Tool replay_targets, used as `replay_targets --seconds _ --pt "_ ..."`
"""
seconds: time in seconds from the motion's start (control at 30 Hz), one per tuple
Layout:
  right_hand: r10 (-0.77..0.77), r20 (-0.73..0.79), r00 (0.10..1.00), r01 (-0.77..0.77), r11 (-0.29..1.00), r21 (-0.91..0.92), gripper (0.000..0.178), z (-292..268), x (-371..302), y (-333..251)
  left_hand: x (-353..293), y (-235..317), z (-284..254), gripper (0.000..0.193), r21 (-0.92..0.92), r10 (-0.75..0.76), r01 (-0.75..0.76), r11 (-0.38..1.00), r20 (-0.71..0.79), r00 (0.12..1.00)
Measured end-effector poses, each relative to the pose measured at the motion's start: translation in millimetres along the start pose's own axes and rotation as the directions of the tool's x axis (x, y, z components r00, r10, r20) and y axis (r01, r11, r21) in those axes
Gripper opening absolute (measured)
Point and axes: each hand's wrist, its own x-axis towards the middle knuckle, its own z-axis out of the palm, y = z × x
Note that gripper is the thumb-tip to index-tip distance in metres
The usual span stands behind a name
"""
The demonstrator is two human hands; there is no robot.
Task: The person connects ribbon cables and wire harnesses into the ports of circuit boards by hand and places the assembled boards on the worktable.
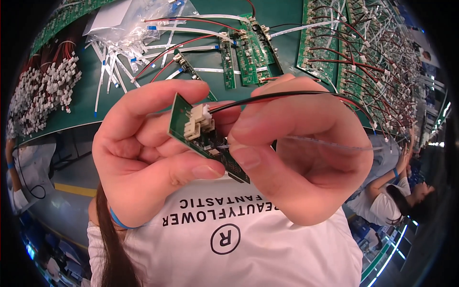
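My left hand [143,143] is closed around the edges of a small green circuit board [180,117], held up tilted in front of my chest. White connectors [199,119] stand near the board's upper end. From one of them a black and red wire pair [272,95] runs off to the right, over the fingers of my right hand [306,148]. That hand's thumb and index finger pinch a thin white flat cable [325,143] close against the board's face. Its end at the board is hidden by the fingertips.
Beyond my hands, a green work surface [282,45] carries several wired boards [248,57], loose white flat cables [112,71] and a clear plastic bag [143,24]. Bundled wires with white plugs [45,86] lie left. Rows of wired boards [351,48] fill the right. A person [387,196] sits at right.
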Motion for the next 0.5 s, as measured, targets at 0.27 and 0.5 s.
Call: replay_targets --seconds 0.27,0.5 --pt "0.071 -0.102 0.992 -0.066 0.997 0.050 0.020 9.2 -4.1 -1.8 -1.7 2.1 1.7 0.067 0.026 -0.045 0.047 0.999 -0.071 0.996" --pt "0.082 -0.077 0.994 -0.080 0.997 0.021 0.020 7.6 -3.8 -2.8 -2.5 4.4 1.3 0.065 0.072 -0.107 0.118 0.990 -0.147 0.983"
